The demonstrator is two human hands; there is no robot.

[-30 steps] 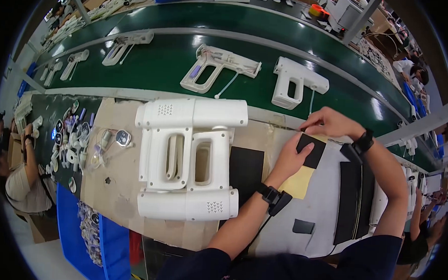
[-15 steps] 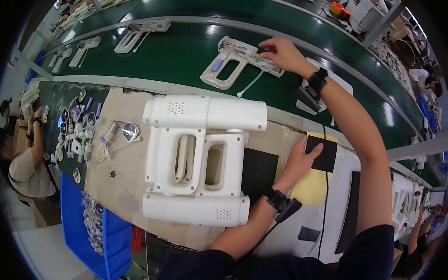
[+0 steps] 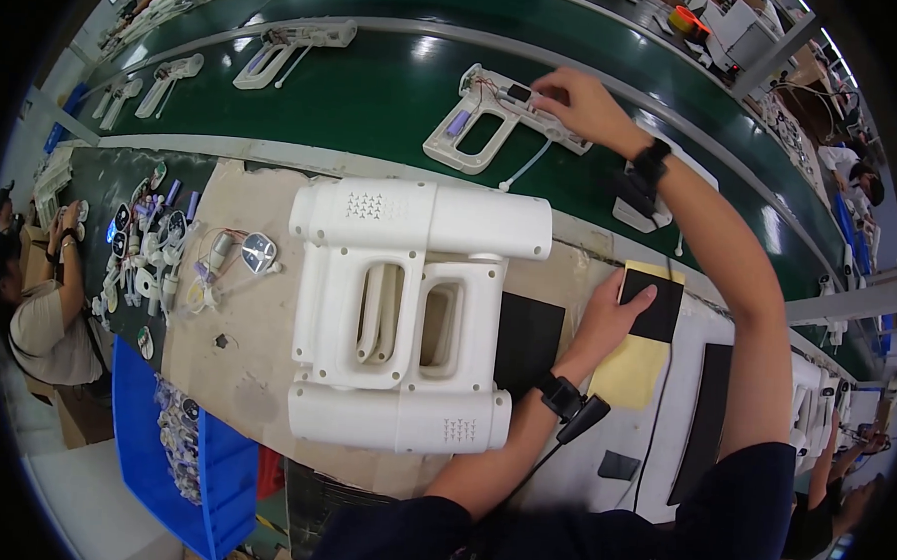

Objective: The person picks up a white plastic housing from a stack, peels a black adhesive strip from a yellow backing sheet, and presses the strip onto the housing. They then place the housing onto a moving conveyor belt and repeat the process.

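Nearest, the person's left hand (image 3: 612, 317) lies flat and open on the workbench (image 3: 256, 342), palm down, fingers spread lightly over a black foam pad (image 3: 657, 307) that sits on a yellow backing sheet (image 3: 633, 373). It presses or steadies the pad rather than gripping it; a black band circles the wrist, and a dark cable runs down from it toward the body. Just to the left of that hand stand two large white plastic housings (image 3: 407, 313), gun-shaped shells laid handle to handle on the brown bench surface, with a black sheet (image 3: 528, 339) lying between them and the hand. Farther left on the bench is a scatter of small parts and wires (image 3: 169, 258), and a blue bin (image 3: 195, 469) hangs at the bench's near edge.

Beyond the bench, the right arm stretches out over the green conveyor belt (image 3: 376, 97). The right hand (image 3: 581, 104), wearing a black watch, is partly curled, its fingertips pinched down on the top end of an open half-shell with wiring inside (image 3: 496, 117) that lies on the belt. Whether the fingers hold a small piece or only touch the shell cannot be told. More white shells (image 3: 294, 43) lie farther along the belt, well apart from both hands. Another person (image 3: 42, 302) sits at the far left.
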